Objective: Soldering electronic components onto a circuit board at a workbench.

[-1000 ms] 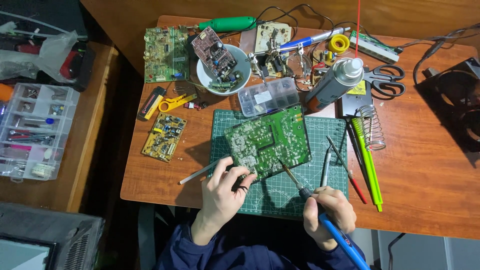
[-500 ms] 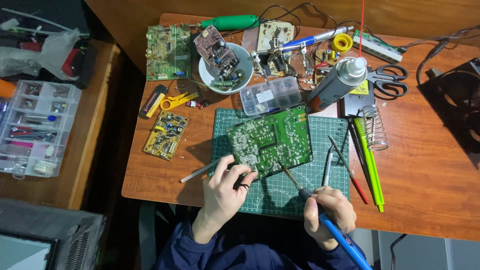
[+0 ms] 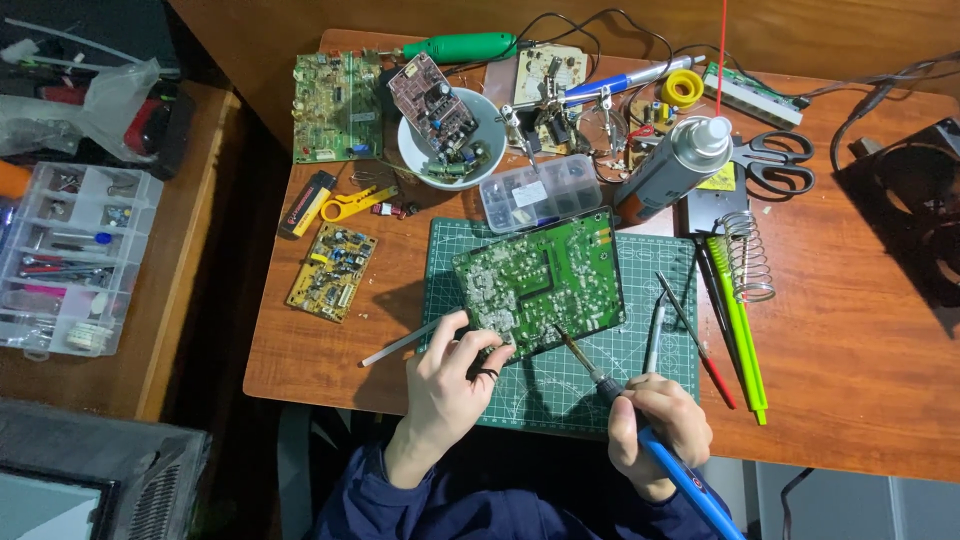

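Head view: the green board (image 3: pixel 540 280) lies on the cutting mat (image 3: pixel 660 350) near the desk's (image 3: pixel 850 380) front edge. The left hand (image 3: pixel 445 385) pinches the board's near corner. The right hand (image 3: pixel 655 430) is closed around a blue soldering iron (image 3: pixel 640 425), whose tip touches the board's near edge.

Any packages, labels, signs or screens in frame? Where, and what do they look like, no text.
Clear plastic compartment box, above the green cutting mat: rectangular, small white label on its lid.
Grey spray can, right of that box: cylinder lying tilted, white cap.
Yellow label, beside the can: small, partly hidden.
Clear plastic organiser tray, side table far left: rectangular, divided.
No signs; no lit screen.
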